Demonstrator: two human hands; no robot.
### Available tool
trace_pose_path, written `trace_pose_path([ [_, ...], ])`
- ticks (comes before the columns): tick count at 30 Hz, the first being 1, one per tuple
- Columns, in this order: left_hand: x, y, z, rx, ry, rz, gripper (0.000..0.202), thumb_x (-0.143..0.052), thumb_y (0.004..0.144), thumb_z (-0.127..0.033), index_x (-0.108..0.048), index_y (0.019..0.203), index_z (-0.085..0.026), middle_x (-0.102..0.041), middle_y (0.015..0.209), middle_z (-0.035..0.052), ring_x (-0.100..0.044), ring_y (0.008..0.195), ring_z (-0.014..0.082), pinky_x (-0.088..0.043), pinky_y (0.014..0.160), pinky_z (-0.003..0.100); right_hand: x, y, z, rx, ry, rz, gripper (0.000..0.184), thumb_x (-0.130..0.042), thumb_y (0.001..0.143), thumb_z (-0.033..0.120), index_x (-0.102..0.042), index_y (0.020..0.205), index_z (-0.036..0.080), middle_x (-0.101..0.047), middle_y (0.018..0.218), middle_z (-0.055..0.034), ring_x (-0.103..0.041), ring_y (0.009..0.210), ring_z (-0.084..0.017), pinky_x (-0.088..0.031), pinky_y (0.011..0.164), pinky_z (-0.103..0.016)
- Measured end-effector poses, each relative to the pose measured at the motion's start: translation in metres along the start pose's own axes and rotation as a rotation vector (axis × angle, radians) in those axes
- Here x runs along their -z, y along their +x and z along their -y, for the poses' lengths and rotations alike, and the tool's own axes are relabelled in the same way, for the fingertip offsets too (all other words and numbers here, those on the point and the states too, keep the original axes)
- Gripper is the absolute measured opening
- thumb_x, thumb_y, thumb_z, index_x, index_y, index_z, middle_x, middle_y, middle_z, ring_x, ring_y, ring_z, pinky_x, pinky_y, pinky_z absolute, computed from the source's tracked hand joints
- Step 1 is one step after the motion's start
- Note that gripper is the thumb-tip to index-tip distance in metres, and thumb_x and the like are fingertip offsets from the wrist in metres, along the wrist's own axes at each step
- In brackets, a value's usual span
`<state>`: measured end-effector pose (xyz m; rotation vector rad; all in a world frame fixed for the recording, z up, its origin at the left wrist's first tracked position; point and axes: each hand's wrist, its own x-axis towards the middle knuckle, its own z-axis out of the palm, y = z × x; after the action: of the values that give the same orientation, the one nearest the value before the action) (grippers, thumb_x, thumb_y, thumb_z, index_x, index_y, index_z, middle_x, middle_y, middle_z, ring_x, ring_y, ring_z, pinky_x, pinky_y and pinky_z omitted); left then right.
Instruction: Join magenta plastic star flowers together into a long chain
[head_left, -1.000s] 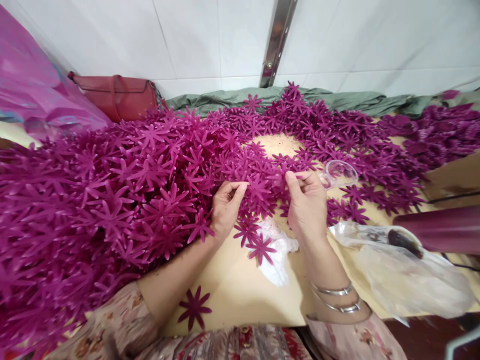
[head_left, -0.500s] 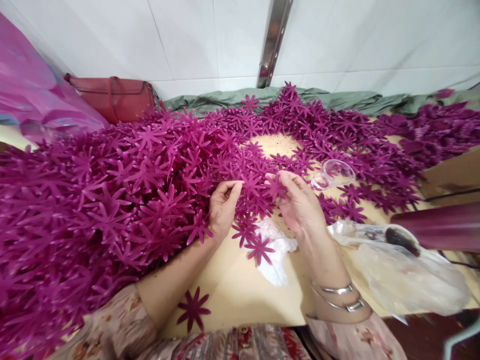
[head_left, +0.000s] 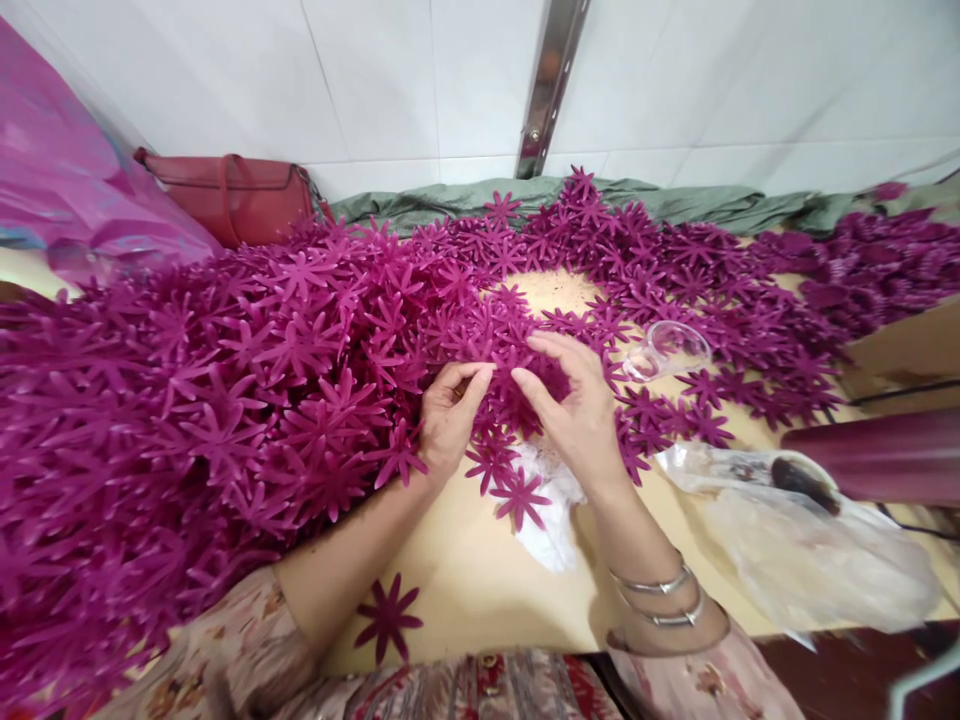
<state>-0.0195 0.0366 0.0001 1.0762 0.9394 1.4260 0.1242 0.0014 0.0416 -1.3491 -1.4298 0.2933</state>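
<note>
Over the middle of the pile of purple flower-shaped pieces [head_left: 300,350], my left hand [head_left: 448,418] is closed, thumb and index finger pinched together. What lies in the pinch, if anything, blends with the purple behind it. My right hand [head_left: 581,410] is just to its right, thumb and fingers parted and nothing visible between them. Its thumb tip points towards the left fingertips, a small gap away. Beneath the hands, two flower pieces [head_left: 519,497] lie on and beside a crumpled white tissue [head_left: 551,535]. A single flower piece [head_left: 388,620] rests near my body.
A clear plastic cup [head_left: 679,345] lies among flowers right of my hands. A translucent plastic bag [head_left: 825,550] and a dark purple cylinder [head_left: 877,455] are at the right. Behind the pile stand a red handbag [head_left: 225,195] and a green cloth [head_left: 420,205] along the tiled wall.
My right hand has let go of the flower piece that it held, and its thumb and fingers have spread as it moved slightly left. My left hand keeps its pinch almost in place.
</note>
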Motion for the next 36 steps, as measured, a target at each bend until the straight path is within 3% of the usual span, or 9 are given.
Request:
trace_pose_path([
  [4, 0.001, 0.000, 0.000, -0.033, 0.055, 0.013, 0.020, -0.080, 0.082, -0.039, -0.079, 0.090, -0.021, -0.072, 0.094, 0.0030, -0.066, 0.092, 0.0156, -0.052, 0.090, 0.029, -0.006, -0.003, -0.003, -0.187, 0.235, 0.063, 0.008, -0.070, 0.092, 0.030, -0.074, 0.095, 0.024, -0.075, 0.104, -0.0037, -0.069, 0.103, -0.020, -0.051, 0.101, -0.039],
  [8, 0.001, 0.000, 0.003, -0.005, 0.022, 0.002, 0.026, -0.080, 0.082, -0.041, -0.077, 0.099, -0.021, -0.072, 0.102, 0.0043, -0.067, 0.094, 0.0155, -0.054, 0.090, 0.030, -0.006, -0.003, -0.002, -0.284, 0.341, 0.030, 0.007, -0.072, 0.090, 0.030, -0.072, 0.089, 0.023, -0.075, 0.096, -0.0014, -0.068, 0.092, -0.018, -0.052, 0.092, -0.034],
  [16, 0.001, -0.003, -0.001, -0.033, 0.069, 0.023, 0.022, -0.077, 0.086, -0.035, -0.076, 0.104, -0.022, -0.071, 0.106, 0.0059, -0.066, 0.102, 0.0169, -0.053, 0.095, 0.030, -0.004, -0.003, -0.003, -0.312, 0.308, 0.022, 0.016, -0.074, 0.088, 0.035, -0.067, 0.083, 0.022, -0.071, 0.088, -0.0008, -0.064, 0.083, -0.017, -0.049, 0.085, -0.033],
  [21, 0.004, -0.005, -0.007, -0.204, 0.228, 0.081, 0.017, -0.077, 0.086, -0.028, -0.079, 0.102, -0.023, -0.067, 0.104, 0.0044, -0.065, 0.101, 0.0161, -0.050, 0.096, 0.029, -0.005, -0.002, -0.001, -0.257, 0.286, 0.039, 0.017, -0.077, 0.085, 0.032, -0.065, 0.077, 0.022, -0.070, 0.087, -0.0001, -0.063, 0.082, -0.016, -0.049, 0.084, -0.032],
  [26, 0.005, -0.007, -0.009, -0.251, 0.264, 0.161, 0.014, -0.075, 0.088, -0.026, -0.082, 0.100, -0.025, -0.067, 0.101, 0.0048, -0.064, 0.098, 0.0173, -0.051, 0.092, 0.029, -0.004, -0.003, 0.002, -0.369, 0.394, 0.175, 0.026, -0.079, 0.084, 0.039, -0.065, 0.070, 0.022, -0.066, 0.075, 0.0019, -0.058, 0.073, -0.015, -0.048, 0.075, -0.029],
  [33, 0.005, -0.006, -0.012, -0.303, 0.362, 0.202, 0.010, -0.075, 0.084, -0.021, -0.081, 0.092, -0.025, -0.065, 0.093, 0.0035, -0.063, 0.090, 0.0176, -0.050, 0.085, 0.030, -0.002, -0.002, -0.004, -0.482, 0.435, 0.200, 0.033, -0.087, 0.072, 0.047, -0.069, 0.067, 0.020, -0.062, 0.064, 0.0036, -0.050, 0.058, -0.011, -0.040, 0.054, -0.024],
  [36, 0.004, -0.009, -0.017, -0.347, 0.438, 0.178, 0.009, -0.074, 0.081, -0.018, -0.078, 0.085, -0.024, -0.064, 0.087, 0.0018, -0.062, 0.084, 0.0163, -0.049, 0.081, 0.028, -0.003, -0.002, -0.004, -0.476, 0.417, 0.208, 0.035, -0.088, 0.070, 0.048, -0.068, 0.065, 0.020, -0.061, 0.061, 0.0042, -0.048, 0.056, -0.011, -0.039, 0.054, -0.025],
])
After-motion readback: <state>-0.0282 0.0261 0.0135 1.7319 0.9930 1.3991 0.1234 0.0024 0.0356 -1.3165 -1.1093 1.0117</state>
